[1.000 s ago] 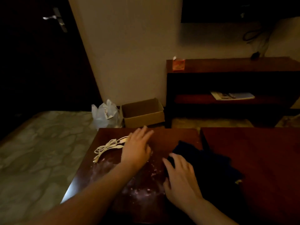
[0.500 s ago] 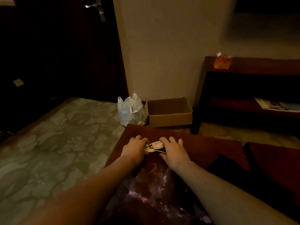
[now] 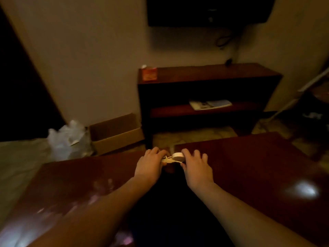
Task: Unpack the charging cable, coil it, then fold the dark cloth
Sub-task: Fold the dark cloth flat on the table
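Both my hands are stretched out over the far edge of the dark wooden table [image 3: 258,157] and hold the white charging cable [image 3: 168,159] between them. My left hand [image 3: 150,165] grips the bunched white strands. My right hand [image 3: 195,165] pinches the round white puck end [image 3: 178,155] of the cable. The dark cloth [image 3: 170,207] lies on the table below and between my forearms; it is almost black and its outline is hard to make out.
A second wooden table top [image 3: 71,184] lies to the left. On the floor beyond stand an open cardboard box [image 3: 115,134] and a white plastic bag [image 3: 67,141]. A dark shelf unit [image 3: 204,97] with an orange box [image 3: 149,73] stands against the wall.
A second ago my left hand lay by the cable and my right hand on the cloth. Both hands then took hold of the cable and carried it rightward, above the cloth.
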### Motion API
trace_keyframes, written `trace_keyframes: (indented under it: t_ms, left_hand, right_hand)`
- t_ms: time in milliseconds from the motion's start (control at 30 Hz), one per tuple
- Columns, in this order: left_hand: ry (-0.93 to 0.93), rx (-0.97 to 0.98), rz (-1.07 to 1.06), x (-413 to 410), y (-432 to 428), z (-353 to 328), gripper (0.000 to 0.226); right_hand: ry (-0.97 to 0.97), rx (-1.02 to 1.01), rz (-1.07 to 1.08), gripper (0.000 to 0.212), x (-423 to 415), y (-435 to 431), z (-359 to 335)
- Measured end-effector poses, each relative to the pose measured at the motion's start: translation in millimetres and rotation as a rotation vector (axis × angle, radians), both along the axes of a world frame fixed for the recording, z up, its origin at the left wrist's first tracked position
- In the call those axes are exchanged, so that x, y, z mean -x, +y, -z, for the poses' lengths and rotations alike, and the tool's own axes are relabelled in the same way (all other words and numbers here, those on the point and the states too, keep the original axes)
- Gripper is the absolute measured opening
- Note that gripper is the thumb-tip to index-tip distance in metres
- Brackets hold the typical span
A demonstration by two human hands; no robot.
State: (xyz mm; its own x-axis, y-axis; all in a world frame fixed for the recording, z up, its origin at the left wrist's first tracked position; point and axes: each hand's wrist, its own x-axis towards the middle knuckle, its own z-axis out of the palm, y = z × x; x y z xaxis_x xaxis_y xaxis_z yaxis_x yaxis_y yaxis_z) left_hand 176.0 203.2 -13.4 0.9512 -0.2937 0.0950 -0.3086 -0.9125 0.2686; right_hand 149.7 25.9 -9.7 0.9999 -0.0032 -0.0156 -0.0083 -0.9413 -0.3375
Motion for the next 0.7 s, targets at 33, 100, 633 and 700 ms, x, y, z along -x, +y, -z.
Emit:
trace_keyframes:
  t_ms: [33, 100, 633, 700]
  left_hand:
    - [-0.003, -0.005, 0.050, -2, -37, 3, 0.036]
    - [-0.020, -0.010, 0.139, -1, -111, 11, 0.035]
    - [-0.036, -0.016, 0.313, 20, -284, 51, 0.068]
    - [-0.070, 0.017, 0.253, 30, -270, 47, 0.076]
  right_hand:
    - [-0.003, 0.014, 0.084, 0.039, 10, -33, 3]
    - [-0.009, 0.057, 0.248, 0.039, 30, -93, 12]
    - [-0.042, 0.227, 0.521, 0.077, 78, -245, 40]
    - [-0.069, 0.260, 0.530, 0.084, 80, -240, 35]
